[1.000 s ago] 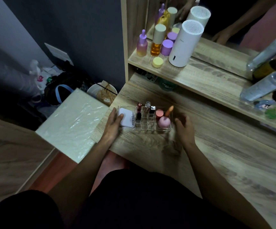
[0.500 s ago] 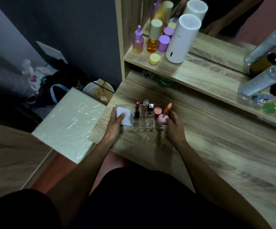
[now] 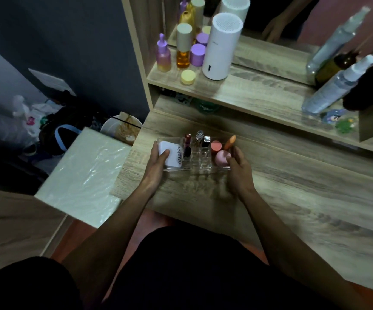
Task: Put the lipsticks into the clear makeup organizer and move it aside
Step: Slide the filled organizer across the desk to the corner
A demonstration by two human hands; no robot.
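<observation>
The clear makeup organizer (image 3: 200, 165) sits near the left front corner of the wooden vanity top (image 3: 292, 189). Several lipsticks (image 3: 187, 139) stand upright in its middle slots. A white compact (image 3: 172, 155) lies in its left section; a pink sponge (image 3: 222, 158) and an orange sponge (image 3: 229, 142) fill the right. My left hand (image 3: 156, 166) grips the organizer's left end, thumb on the compact. My right hand (image 3: 239, 171) holds the right end, thumb against the pink sponge.
A shelf (image 3: 237, 90) behind holds purple and amber bottles (image 3: 183, 52), a white cylinder (image 3: 222, 45) and clear spray bottles (image 3: 335, 83). A mirror stands behind it. A pale stool top (image 3: 85, 175) and a bin (image 3: 123, 128) lie left of the vanity.
My right hand came in from beside the organizer and closed on its right end. My left hand kept its hold on the left end. The camera shifted slightly.
</observation>
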